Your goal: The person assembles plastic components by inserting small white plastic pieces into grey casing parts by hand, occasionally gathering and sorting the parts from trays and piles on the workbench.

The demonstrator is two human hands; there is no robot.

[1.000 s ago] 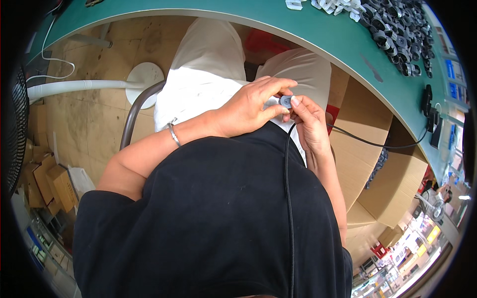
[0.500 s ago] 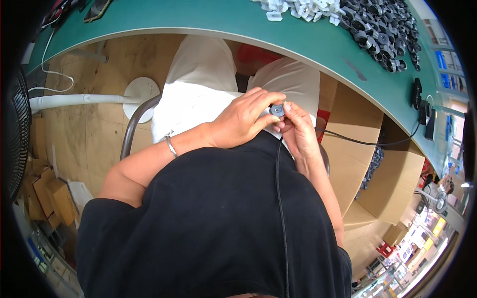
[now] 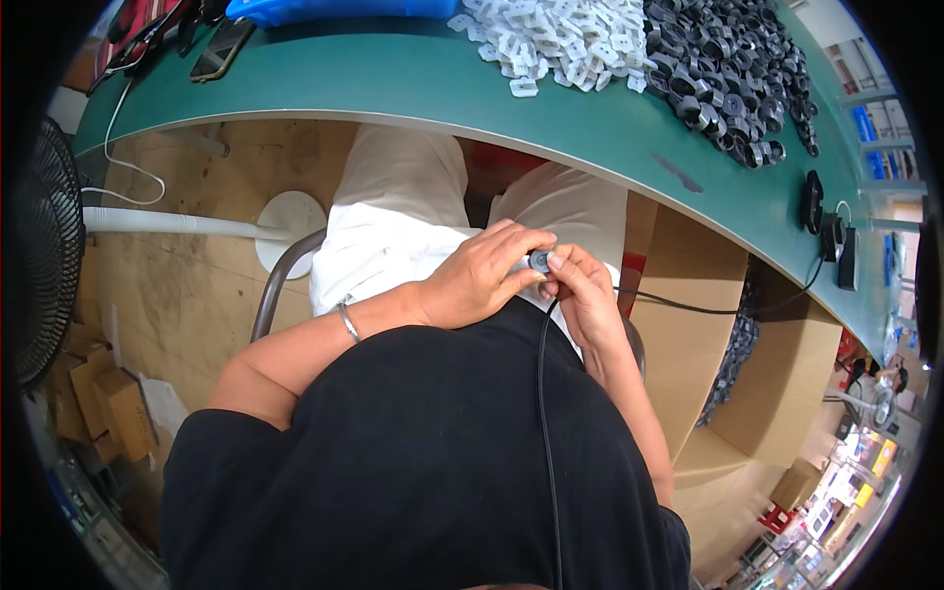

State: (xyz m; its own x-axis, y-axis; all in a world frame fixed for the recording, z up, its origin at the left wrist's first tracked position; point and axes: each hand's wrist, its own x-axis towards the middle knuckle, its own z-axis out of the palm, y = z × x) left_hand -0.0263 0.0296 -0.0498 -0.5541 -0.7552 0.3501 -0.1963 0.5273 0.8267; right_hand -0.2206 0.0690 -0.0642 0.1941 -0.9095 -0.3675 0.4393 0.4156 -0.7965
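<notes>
Over my lap, both hands meet around a small dark grey plastic part with a round end. My left hand grips it from the left, thumb below and fingers above. From the right, my right hand pinches its edge between thumb and forefinger. Something pale shows beside the part at my left fingers, too small to make out. On the green table lie a heap of white plastic pieces and, to its right, a heap of black ring-shaped parts.
A blue tray and a phone are on the table's far left. Black cable runs to adapters at the right edge. An open cardboard box with grey parts stands at right, a black fan at left.
The view has tilted up, so more of the table and the blue tray show. My hands keep their hold on the part, which has turned slightly between my fingers.
</notes>
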